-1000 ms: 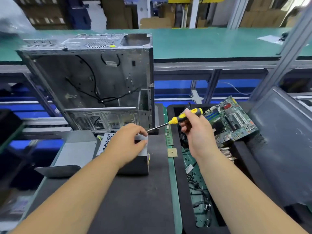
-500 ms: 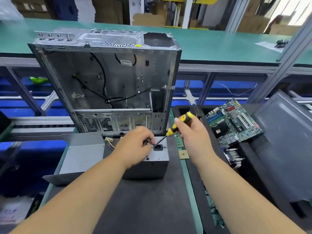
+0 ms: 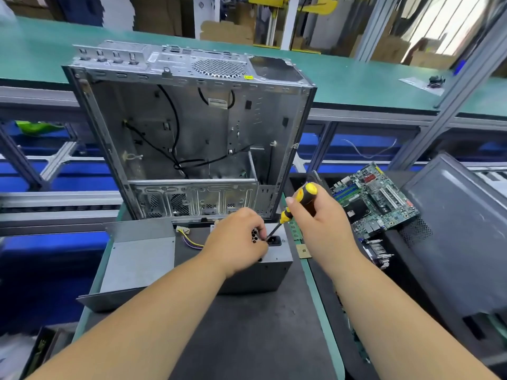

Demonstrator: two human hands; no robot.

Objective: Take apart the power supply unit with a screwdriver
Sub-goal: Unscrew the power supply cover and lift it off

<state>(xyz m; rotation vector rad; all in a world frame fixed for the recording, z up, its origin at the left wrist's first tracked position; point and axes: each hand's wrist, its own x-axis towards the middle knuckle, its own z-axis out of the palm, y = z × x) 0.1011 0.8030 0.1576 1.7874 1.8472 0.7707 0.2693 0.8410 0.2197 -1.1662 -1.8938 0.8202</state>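
Bracing the grey metal power supply box (image 3: pixel 270 272) on the dark table mat (image 3: pixel 247 338), left hand (image 3: pixel 236 242) curls over it; right hand (image 3: pixel 318 220) grips the yellow-and-black screwdriver (image 3: pixel 297 204), tip near the socket. Seating the tip comes next.

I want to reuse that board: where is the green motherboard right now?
In the head view, the motherboard lies tilted at right, just beyond the right hand, left of the grey side panel.

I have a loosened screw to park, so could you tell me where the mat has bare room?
The dark mat is bare nearer than the power supply unit, between the forearms. Crowded: left by the grey cover, right by the tray of boards.
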